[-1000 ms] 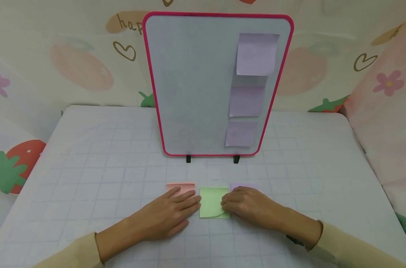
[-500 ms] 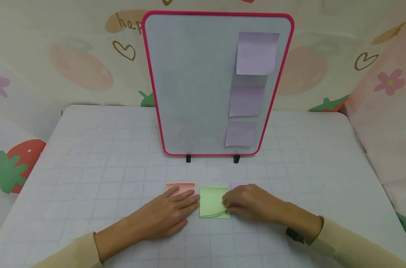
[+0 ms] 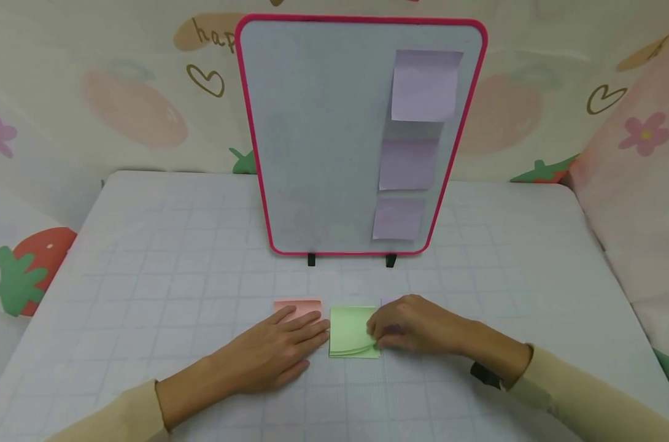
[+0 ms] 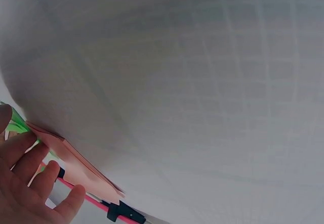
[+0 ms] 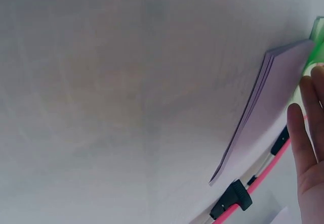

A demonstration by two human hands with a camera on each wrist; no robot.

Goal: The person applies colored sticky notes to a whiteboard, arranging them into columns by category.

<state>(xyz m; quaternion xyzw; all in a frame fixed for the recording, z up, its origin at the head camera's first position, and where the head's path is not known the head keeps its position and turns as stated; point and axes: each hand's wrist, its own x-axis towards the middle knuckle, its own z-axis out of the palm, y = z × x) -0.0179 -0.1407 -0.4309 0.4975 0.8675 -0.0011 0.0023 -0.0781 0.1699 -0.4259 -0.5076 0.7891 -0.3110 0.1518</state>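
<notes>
A green sticky note pad [image 3: 350, 325] lies on the table between a pink sticky note pad [image 3: 297, 306] and a purple sticky note pad [image 5: 273, 97]. My right hand [image 3: 420, 326] pinches the green pad's right edge, where the lower part of the top sheets curls up. Its fingers hide much of the purple pad in the head view. Flat across the pink pad rests my left hand [image 3: 270, 356], fingers spread, their tips reaching the green pad's left edge. In the left wrist view these fingers [image 4: 44, 178] lie over the pink pad.
Behind the pads stands a whiteboard [image 3: 323, 135] with a pink frame, on black feet [image 3: 391, 260]. Down its right side hang three purple sticky notes [image 3: 409, 164]. The white gridded table [image 3: 174, 245] backs onto a printed curtain [image 3: 334, 7].
My right hand has risen slightly at the wrist, and the green sheets' lower right corner lifts more, with a second layer showing. The left hand stays nearly still.
</notes>
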